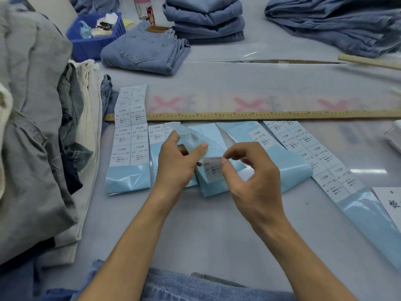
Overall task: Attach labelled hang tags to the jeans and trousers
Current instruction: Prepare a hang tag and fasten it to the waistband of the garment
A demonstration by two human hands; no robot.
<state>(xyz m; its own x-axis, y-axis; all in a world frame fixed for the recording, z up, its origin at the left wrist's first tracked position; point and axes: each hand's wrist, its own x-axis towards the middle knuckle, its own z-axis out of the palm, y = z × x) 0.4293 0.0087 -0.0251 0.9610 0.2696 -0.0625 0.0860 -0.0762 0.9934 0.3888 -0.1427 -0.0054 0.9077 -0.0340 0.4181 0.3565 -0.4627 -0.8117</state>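
Several strips of size labels on light-blue backing (130, 146) lie side by side on the table below a wooden ruler. My left hand (178, 161) grips one curled backing strip (195, 135) between thumb and fingers. My right hand (249, 172) pinches a small white label (211, 169) between thumb and forefinger, held just above the strips. A white hang tag (388, 203) lies at the right edge. Blue jeans (173, 285) lie at the table's near edge under my arms.
A long wooden ruler (260, 115) crosses the table. A heap of grey and cream trousers (39, 127) fills the left side. Folded jeans (143, 51) and stacks of denim (208, 18) sit at the back beside a blue plastic bin (91, 42).
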